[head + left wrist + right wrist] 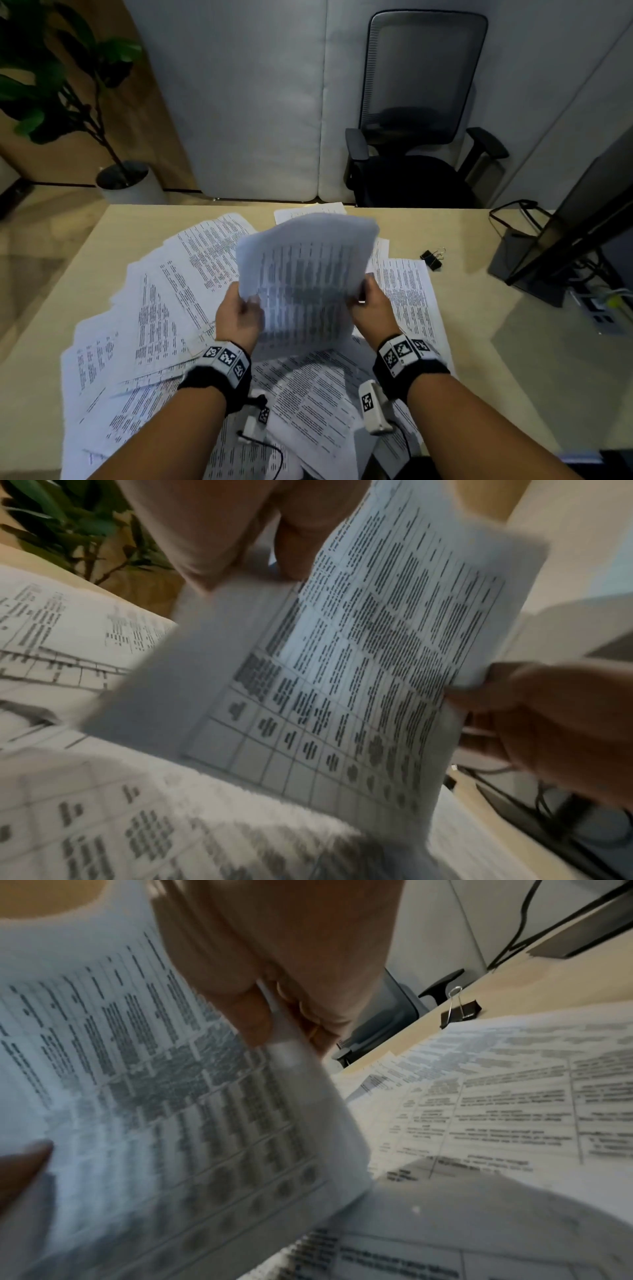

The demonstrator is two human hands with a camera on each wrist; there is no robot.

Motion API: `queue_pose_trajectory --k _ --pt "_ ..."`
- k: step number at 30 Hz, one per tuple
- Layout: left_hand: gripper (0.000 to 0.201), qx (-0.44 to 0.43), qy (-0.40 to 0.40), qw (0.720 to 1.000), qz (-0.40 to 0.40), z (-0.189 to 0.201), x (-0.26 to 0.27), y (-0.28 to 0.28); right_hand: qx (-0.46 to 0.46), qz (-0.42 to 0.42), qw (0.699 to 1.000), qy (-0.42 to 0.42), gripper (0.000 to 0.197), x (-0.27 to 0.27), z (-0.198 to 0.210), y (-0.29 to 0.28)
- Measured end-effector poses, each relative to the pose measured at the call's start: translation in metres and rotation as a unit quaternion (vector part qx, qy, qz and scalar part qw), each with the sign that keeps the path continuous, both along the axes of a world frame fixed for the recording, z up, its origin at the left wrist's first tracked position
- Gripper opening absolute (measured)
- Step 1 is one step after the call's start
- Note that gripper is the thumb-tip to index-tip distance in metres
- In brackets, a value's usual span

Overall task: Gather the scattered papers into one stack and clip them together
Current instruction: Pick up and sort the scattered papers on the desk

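Paper sheaf (308, 274) (blurred) held by two hands; one binder clip (432, 257) apart.

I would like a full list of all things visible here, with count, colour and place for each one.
held papers: a few, white with print, lifted above desk centre
scattered papers: many, white, spread over the desk
binder clip: one, black, on the desk, right of the papers
desk: one, light wood
office chair: one, black and grey, behind the desk
plant: one, green, white pot, far left
monitor: one, dark, right edge
left hand: grips left edge of held papers
right hand: grips right edge
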State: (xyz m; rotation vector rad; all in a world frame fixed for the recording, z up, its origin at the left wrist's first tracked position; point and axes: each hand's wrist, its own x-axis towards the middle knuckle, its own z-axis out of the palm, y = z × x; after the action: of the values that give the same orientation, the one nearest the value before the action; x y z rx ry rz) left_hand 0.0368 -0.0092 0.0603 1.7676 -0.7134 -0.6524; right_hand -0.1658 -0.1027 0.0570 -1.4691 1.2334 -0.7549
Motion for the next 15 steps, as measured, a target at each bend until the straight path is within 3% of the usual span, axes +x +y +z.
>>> queue_pose_trajectory --k 2,4,6,10,15 --pt "0.027 0.037 -0.036 0.998 0.043 -0.003 0.014 -0.002 -0.022 0.074 0.983 0.169 0.051 -0.007 -0.009 -0.01" --pt "0.014 0.105 -0.066 0.989 0.075 -0.012 0.032 0.002 -0.005 0.158 0.921 0.356 0.074 -0.019 -0.025 -0.014" --pt "0.009 0.199 -0.089 0.974 0.067 -0.028 0.051 0.012 0.042 0.209 0.855 0.473 0.092 -0.032 -0.04 -0.011" --pt "0.016 0.353 -0.115 0.929 0.001 -0.062 0.083 0.033 0.086 0.243 0.811 0.526 0.098 -0.045 -0.068 0.002" --pt "0.013 0.408 -0.177 0.896 -0.023 -0.071 0.105 0.042 0.081 0.24 0.808 0.533 0.099 -0.025 -0.074 0.005"
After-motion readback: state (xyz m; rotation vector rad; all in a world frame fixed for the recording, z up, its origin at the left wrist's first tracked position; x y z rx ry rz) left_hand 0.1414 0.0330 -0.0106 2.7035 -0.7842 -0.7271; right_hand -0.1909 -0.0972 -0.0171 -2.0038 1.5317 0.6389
